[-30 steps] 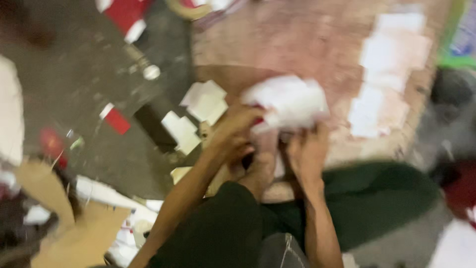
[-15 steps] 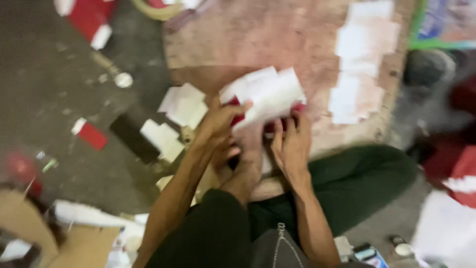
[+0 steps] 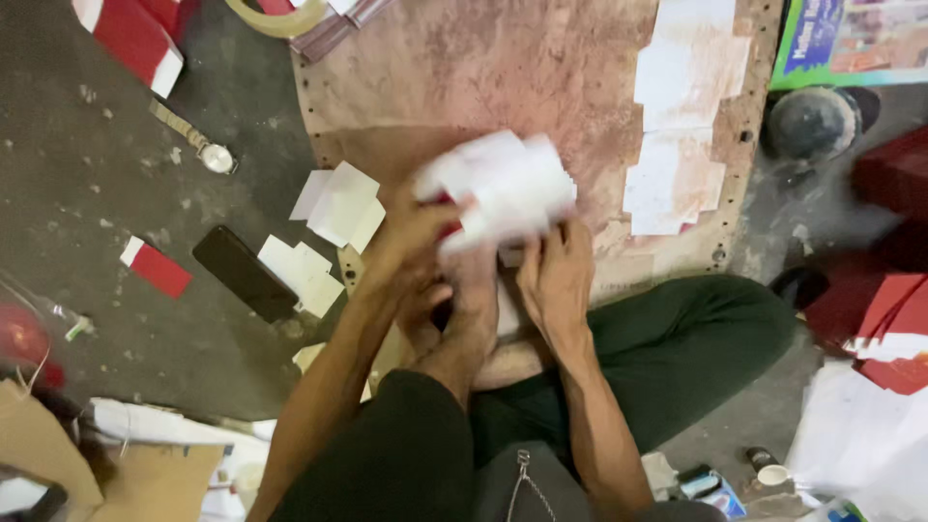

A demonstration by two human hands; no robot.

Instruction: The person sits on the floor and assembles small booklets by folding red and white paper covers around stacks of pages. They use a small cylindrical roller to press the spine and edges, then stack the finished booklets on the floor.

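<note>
I sit on the floor with one bare foot drawn in under my hands. Both hands grip a blurred white paper piece with red underneath (image 3: 503, 188), held above a worn brown board (image 3: 464, 77). My left hand (image 3: 411, 237) holds its left side. My right hand (image 3: 556, 275) holds its lower right edge. The paper is tilted and in motion, so its exact shape is unclear.
White paper cut-outs (image 3: 333, 203) lie left of the board beside a black phone (image 3: 242, 273). A wristwatch (image 3: 198, 145), red-and-white pieces (image 3: 155, 269), a tape roll (image 3: 275, 19) and white strips stuck on the board's right side (image 3: 677, 116) surround me. Red sheets (image 3: 889, 319) pile at right.
The view has shifted, so the floor items sit further right and lower. My hands keep hold of the white paper, which has turned slightly.
</note>
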